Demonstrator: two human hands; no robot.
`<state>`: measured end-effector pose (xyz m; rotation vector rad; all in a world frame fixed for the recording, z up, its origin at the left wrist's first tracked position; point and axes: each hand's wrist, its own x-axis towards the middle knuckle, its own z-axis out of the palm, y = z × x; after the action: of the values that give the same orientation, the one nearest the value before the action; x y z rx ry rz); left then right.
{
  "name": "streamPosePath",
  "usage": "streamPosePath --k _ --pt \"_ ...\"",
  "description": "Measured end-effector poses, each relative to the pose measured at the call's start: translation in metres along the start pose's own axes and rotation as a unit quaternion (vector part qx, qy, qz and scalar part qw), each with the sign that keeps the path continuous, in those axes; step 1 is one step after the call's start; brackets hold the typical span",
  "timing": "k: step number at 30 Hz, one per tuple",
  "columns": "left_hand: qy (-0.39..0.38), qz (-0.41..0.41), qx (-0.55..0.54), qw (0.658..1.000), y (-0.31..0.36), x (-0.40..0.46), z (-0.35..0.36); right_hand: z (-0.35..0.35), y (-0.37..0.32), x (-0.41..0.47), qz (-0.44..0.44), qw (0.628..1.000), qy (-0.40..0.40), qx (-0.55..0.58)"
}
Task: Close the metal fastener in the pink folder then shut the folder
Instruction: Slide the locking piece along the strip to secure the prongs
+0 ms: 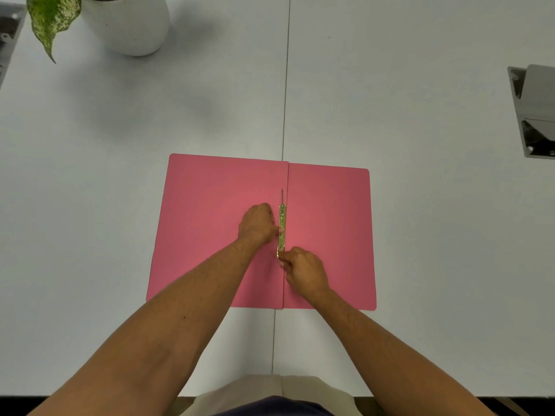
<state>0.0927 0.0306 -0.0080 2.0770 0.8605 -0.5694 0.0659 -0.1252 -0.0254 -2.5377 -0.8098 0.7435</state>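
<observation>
The folder (210, 223) is plain pink; its metal fastener (281, 231) is brassy gold with a grey prong at the far end; the table (420, 115) is pale grey-white; far left, a white pot (132, 25) carries a green leaf (51, 19) speckled cream.

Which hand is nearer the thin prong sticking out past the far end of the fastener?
Left. The left hand rests beside the metal fastener, just below the prong. The right hand pinches the near end, farther away.
</observation>
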Motion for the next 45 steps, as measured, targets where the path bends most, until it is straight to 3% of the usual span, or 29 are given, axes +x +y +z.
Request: streamPosePath --k 7,14,29,45 --pt "-0.005 -0.003 0.004 1.0 0.001 -0.001 -0.001 0.004 0.001 -0.004 -0.029 0.997 0.028 -0.064" --pt "-0.003 -0.001 0.0 1.0 -0.001 0.0 -0.001 0.008 0.001 -0.009 0.099 0.982 0.084 0.137" --pt "-0.003 0.003 0.012 1.0 -0.002 0.003 0.001 0.024 0.001 -0.009 0.139 0.969 0.073 0.19" --pt "0.012 0.01 0.03 0.999 -0.006 0.003 0.006 0.024 0.003 -0.023 0.031 0.991 0.041 0.127"
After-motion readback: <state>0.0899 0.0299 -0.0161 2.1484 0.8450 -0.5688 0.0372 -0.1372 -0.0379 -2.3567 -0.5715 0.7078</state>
